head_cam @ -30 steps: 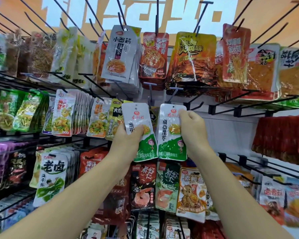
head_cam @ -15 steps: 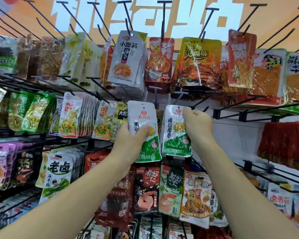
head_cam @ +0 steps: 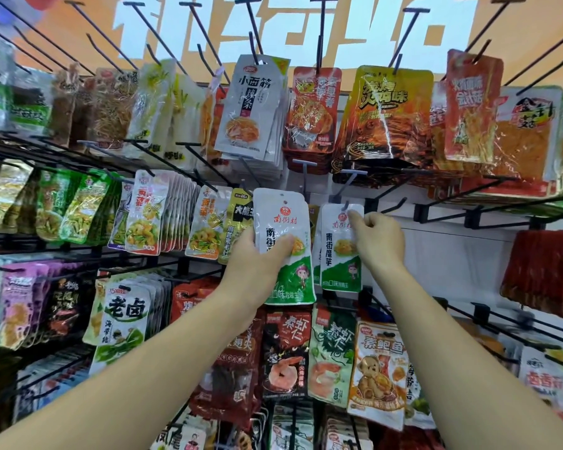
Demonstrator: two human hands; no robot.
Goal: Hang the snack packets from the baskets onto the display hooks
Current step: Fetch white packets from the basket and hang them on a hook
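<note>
- The person stands close to a wall rack crowded with hanging snack packets, both bare arms raised to its middle row.
- The left hand (head_cam: pixel 257 254) grips a white-and-green konjac packet (head_cam: pixel 281 216) around its middle, thumb across the front and fingers curled behind. The packet stands upright and free of any hook.
- Just above that packet's top edge an empty T-tipped hook (head_cam: pixel 304 177) sticks out from the rack.
- The right hand (head_cam: pixel 381 241) pinches the upper right corner of a second konjac packet (head_cam: pixel 338 254) of the same kind, index finger laid near the hang hole and the other fingers curled in.
- This second packet's top sits right at the tip of a grey display hook (head_cam: pixel 345 186); I can't tell whether the hole is threaded onto it.
- The two packets hang side by side, nearly touching.
- Above them hang a grey spicy-strip packet (head_cam: pixel 251 105) and a yellow-orange packet (head_cam: pixel 387 112).
- Below hang dark shrimp-picture packets (head_cam: pixel 285 352) and an orange packet with a bear (head_cam: pixel 379 368).
- Behind the top hooks is an orange wall with big white lettering (head_cam: pixel 273 27).
</note>
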